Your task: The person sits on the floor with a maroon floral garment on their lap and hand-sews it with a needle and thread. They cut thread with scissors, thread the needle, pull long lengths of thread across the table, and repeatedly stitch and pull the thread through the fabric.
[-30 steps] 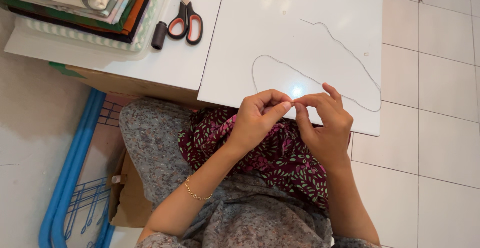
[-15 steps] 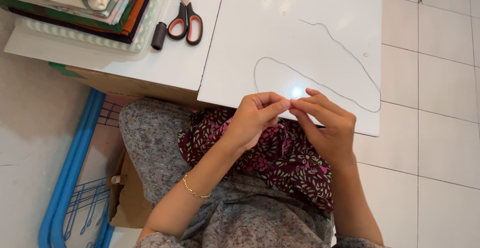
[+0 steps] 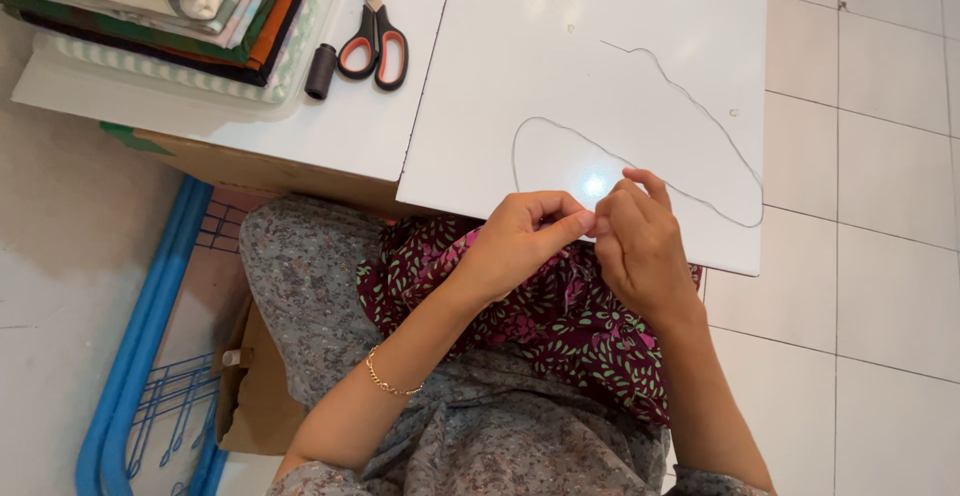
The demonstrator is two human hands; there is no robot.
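My left hand [image 3: 520, 241] and my right hand [image 3: 640, 246] meet fingertip to fingertip at the near edge of a white board [image 3: 560, 46]. Both pinch the end of a thin dark thread [image 3: 516, 151], which runs out in a long loop across the board. Whatever small thing sits between the fingertips is too small to make out. Under both hands, a maroon cloth with a green and pink leaf print [image 3: 560, 326] lies bunched on my lap. A gold bracelet is on my left wrist.
Red-handled scissors [image 3: 375, 46] and a dark thread spool [image 3: 321, 71] lie on the white table [image 3: 340, 126] left of the board. A stack of folded fabrics [image 3: 170, 6] sits at the far left. A blue metal frame [image 3: 130, 356] and a cardboard box [image 3: 250, 396] are on the tiled floor [image 3: 860, 286].
My right hand has closed in so its fingertips now touch those of the left. The thread loop on the board has shifted only slightly.
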